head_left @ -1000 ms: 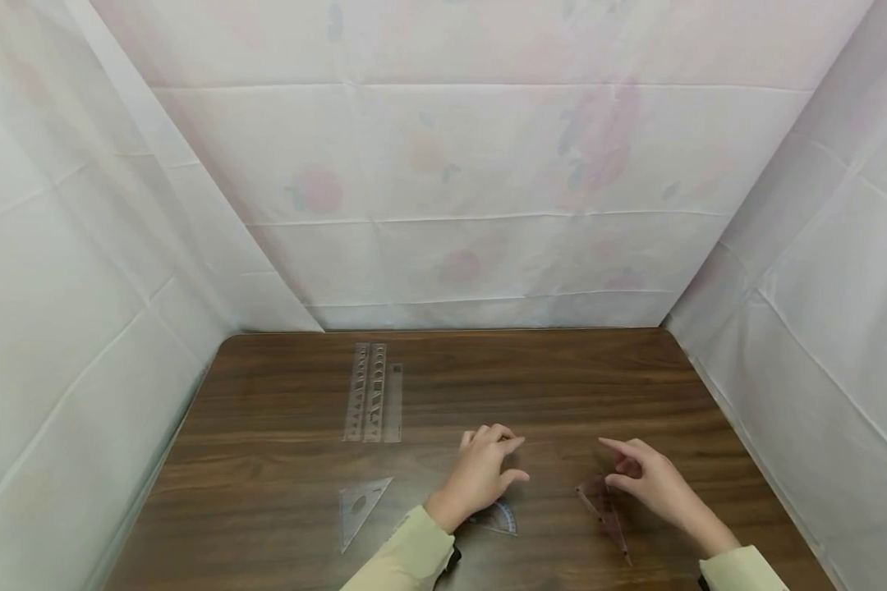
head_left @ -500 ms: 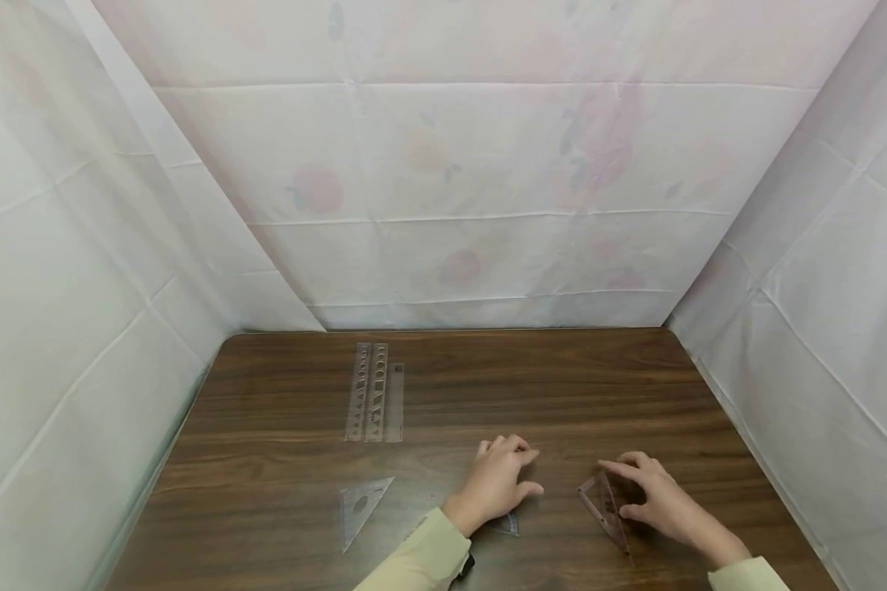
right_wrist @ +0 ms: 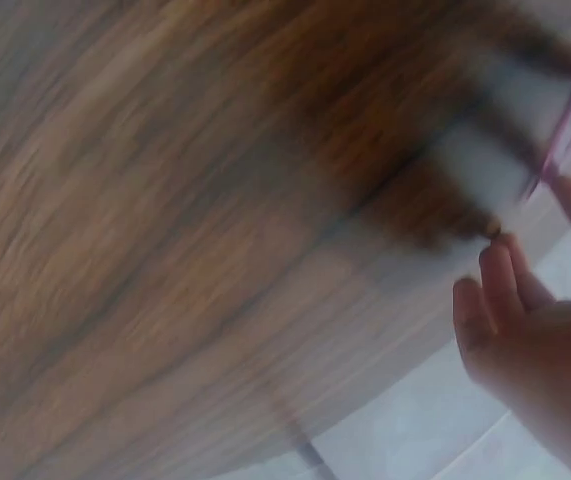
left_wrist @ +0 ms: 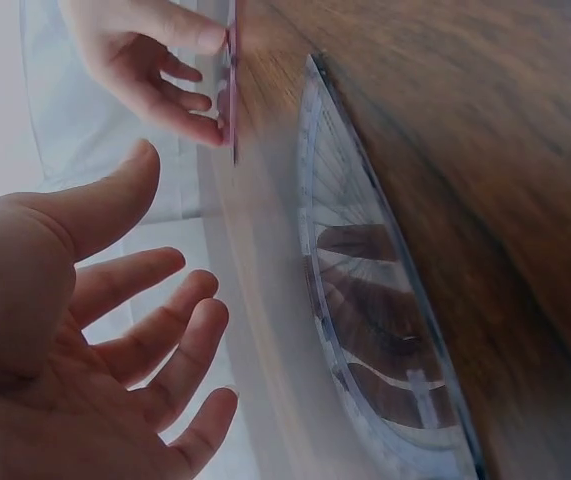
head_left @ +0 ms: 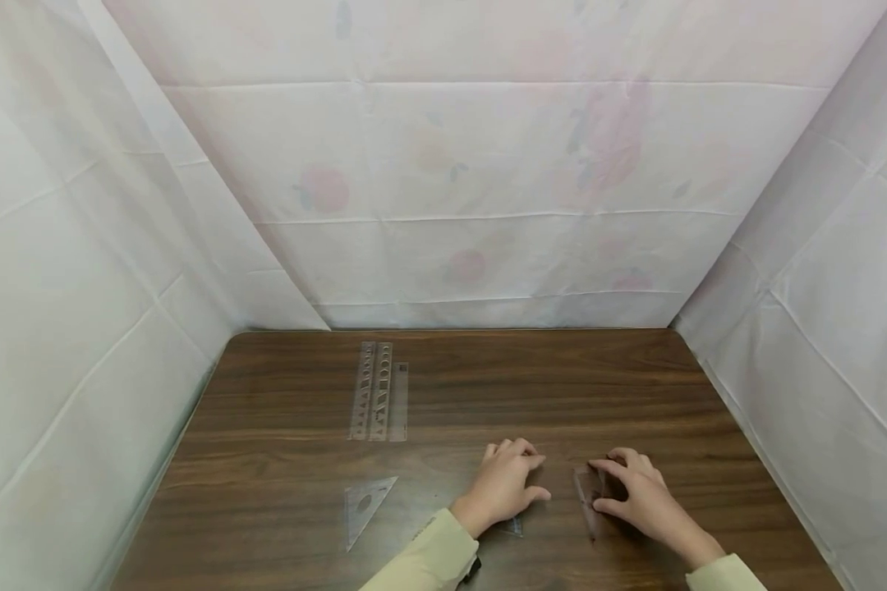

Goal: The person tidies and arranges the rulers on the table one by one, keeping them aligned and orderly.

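In the head view my right hand (head_left: 639, 497) has its thumb and index finger on a pink-tinted clear set square (head_left: 584, 501), pinching it by its edges at the right of the table. The right wrist view catches only the pink edge (right_wrist: 562, 135) at its border, with fingertips against it. My left hand (head_left: 504, 483) hovers with relaxed, spread fingers and holds nothing. Beneath it lies a clear half-round protractor (left_wrist: 365, 240), mostly hidden by that hand and wrist in the head view.
To the left, a clear set square (head_left: 356, 519) with a round hole lies flat. Behind it are a stencil ruler (head_left: 361, 394), a second stencil ruler (head_left: 380, 394) and a plain clear ruler (head_left: 399, 410), side by side. White cloth (head_left: 488, 164) encloses the wooden table (head_left: 266, 427).
My right hand has come down onto the pink set square, taken hold and turned it, shifting it slightly left. My left hand has drifted a little right and toward me.
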The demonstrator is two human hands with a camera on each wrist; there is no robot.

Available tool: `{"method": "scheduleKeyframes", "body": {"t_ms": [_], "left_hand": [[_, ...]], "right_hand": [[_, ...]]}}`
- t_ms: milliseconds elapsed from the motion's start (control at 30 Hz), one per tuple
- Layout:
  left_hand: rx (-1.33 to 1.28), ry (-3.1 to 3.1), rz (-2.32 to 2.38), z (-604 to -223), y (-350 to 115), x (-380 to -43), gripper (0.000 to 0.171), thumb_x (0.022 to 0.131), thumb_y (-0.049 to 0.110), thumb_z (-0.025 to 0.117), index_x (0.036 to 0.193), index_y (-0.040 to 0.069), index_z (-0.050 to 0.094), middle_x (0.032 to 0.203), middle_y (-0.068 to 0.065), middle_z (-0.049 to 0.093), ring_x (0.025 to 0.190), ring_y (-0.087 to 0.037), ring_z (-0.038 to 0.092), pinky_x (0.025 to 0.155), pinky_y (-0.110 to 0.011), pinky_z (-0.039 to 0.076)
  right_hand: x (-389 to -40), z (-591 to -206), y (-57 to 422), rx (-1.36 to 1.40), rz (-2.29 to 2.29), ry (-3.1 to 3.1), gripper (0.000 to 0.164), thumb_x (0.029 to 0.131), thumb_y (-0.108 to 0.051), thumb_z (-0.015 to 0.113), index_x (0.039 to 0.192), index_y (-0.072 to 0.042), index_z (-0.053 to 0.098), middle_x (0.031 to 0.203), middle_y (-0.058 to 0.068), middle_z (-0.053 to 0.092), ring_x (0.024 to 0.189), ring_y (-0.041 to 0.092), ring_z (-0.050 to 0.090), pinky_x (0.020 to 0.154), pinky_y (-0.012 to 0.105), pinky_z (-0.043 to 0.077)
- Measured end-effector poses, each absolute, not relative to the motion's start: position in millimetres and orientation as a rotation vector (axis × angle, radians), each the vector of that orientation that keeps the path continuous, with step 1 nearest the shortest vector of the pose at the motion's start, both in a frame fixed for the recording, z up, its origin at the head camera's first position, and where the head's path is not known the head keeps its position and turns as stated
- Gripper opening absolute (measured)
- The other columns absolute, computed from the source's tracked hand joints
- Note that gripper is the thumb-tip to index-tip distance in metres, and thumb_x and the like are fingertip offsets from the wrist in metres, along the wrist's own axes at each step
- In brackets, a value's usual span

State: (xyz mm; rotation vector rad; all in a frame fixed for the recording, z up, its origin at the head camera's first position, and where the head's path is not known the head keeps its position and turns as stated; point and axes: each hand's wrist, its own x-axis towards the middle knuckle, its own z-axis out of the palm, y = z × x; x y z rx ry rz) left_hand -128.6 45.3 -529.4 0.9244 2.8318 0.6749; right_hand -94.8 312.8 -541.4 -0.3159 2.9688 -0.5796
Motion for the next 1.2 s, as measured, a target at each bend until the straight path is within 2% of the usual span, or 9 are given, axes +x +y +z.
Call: {"method": "scheduleKeyframes", "body": {"t_ms": [167, 267, 367, 600, 933, 1200], "left_hand": [[0.923, 2.824, 0.647, -529, 49, -129, 0.055, 0.088, 0.046, 0.078, 0.134, 0.017, 0.071, 0.129, 0.005, 0.065, 0.111, -0.012, 0.059, 0.088, -0.029, 0.042], [0.919, 2.826, 0.614, -527, 52, -129, 0.056, 0.088, 0.048, 0.078, 0.134, 0.017, 0.071, 0.129, 0.006, 0.065, 0.111, -0.012, 0.059, 0.087, -0.029, 0.042], [0.911, 2.824, 0.57, -527, 56, -127, 0.057, 0.088, 0.051, 0.077, 0.134, 0.018, 0.07, 0.13, 0.007, 0.064, 0.113, -0.012, 0.058, 0.088, -0.029, 0.043], [0.906, 2.837, 0.441, -529, 71, -121, 0.06, 0.086, 0.059, 0.074, 0.132, 0.02, 0.072, 0.131, 0.008, 0.063, 0.116, -0.012, 0.057, 0.09, -0.029, 0.043], [0.872, 2.878, 0.249, -535, 91, -116, 0.06, 0.08, 0.067, 0.075, 0.123, 0.025, 0.076, 0.129, 0.009, 0.06, 0.114, -0.011, 0.055, 0.089, -0.029, 0.043], [0.871, 2.896, 0.213, -537, 97, -117, 0.057, 0.077, 0.069, 0.077, 0.114, 0.026, 0.078, 0.124, 0.01, 0.057, 0.109, -0.01, 0.052, 0.089, -0.03, 0.043]], "right_hand": [[-96, -545, 303, -0.239, -0.592, 3.026, 0.061, 0.081, -0.038, 0.086, 0.132, -0.009, 0.068, 0.137, 0.026, 0.055, 0.124, 0.049, 0.051, 0.096, 0.071, 0.04], [-97, -545, 302, -0.217, -0.606, 3.03, 0.062, 0.082, -0.039, 0.085, 0.132, -0.007, 0.067, 0.136, 0.027, 0.056, 0.123, 0.049, 0.052, 0.097, 0.071, 0.04], [-100, -542, 306, -0.2, -0.637, 3.005, 0.062, 0.083, -0.039, 0.084, 0.133, -0.006, 0.066, 0.133, 0.025, 0.057, 0.122, 0.047, 0.053, 0.097, 0.07, 0.04], [-106, -537, 321, -0.21, -0.655, 2.945, 0.06, 0.083, -0.026, 0.085, 0.136, -0.008, 0.065, 0.131, 0.019, 0.058, 0.119, 0.041, 0.053, 0.094, 0.066, 0.04], [-103, -548, 320, -0.174, -0.682, 2.979, 0.054, 0.082, -0.03, 0.086, 0.129, -0.01, 0.07, 0.131, 0.02, 0.056, 0.12, 0.042, 0.053, 0.094, 0.069, 0.04], [-104, -553, 315, -0.181, -0.715, 3.049, 0.048, 0.08, -0.026, 0.087, 0.125, -0.013, 0.074, 0.125, 0.017, 0.058, 0.114, 0.039, 0.055, 0.092, 0.065, 0.043]]}}
